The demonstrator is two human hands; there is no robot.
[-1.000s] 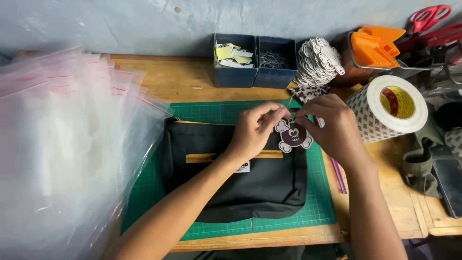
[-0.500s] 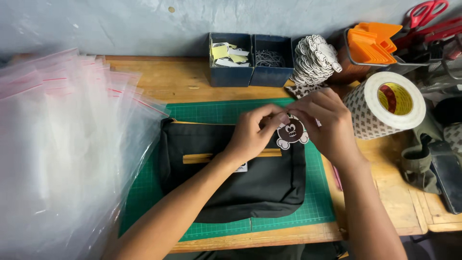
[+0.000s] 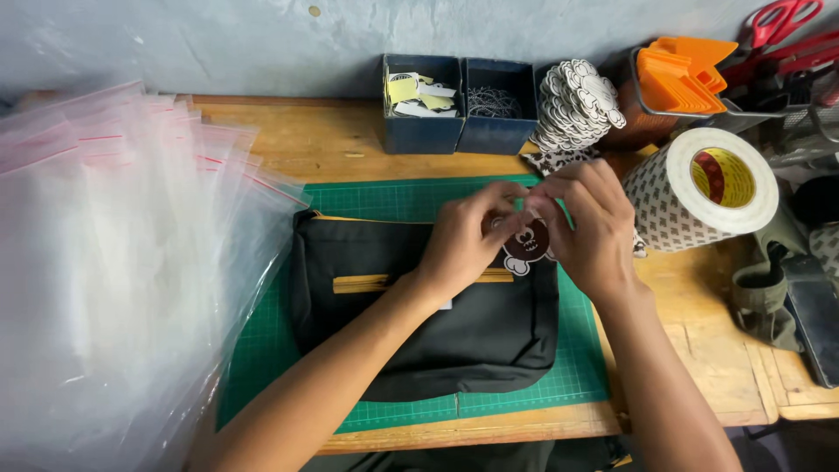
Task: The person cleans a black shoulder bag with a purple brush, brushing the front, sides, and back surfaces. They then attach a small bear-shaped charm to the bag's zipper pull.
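Two hands meet over the top right corner of a black bag point(image 3: 419, 323), w/ a small dark brown cartoon tag point(image 3: 527, 246) between them. Tag has white bone-shaped ends; its lower half shows, upper part hidden behind fingers. Left hand point(image 3: 461, 243) lies across the bag's top edge, thumb and forefinger pinched together right at the tag's upper left. Right hand point(image 3: 587, 229) curls in from the other side, fingertips pressed close at the tag's top; what exactly they grip can't be told.

Bag lies flat on a green cutting mat point(image 3: 384, 203), mid-table, a tan zip strip point(image 3: 371, 283) running across its front. Mat sits on a wooden table point(image 3: 306, 144).

Along the table's left edge: a thick heap of clear zip bags point(image 3: 105, 271), overlapping the mat's left side and touching the bag's left end.

At the back edge, two dark blue boxes point(image 3: 459, 131) stand side by side, left one w/ yellow and white paper bits, right one w/ thin wire loops. Just right of them, a fanned stack of white-edged tags point(image 3: 577, 105). Further right, an orange plastic stack point(image 3: 682, 79) in a wire basket, red scissors point(image 3: 782, 22) at the back right corner.

Near the right edge, a big roll of tape point(image 3: 703, 188) w/ patterned backing, just beside the right hand. Olive fabric point(image 3: 760, 293) lies below it.
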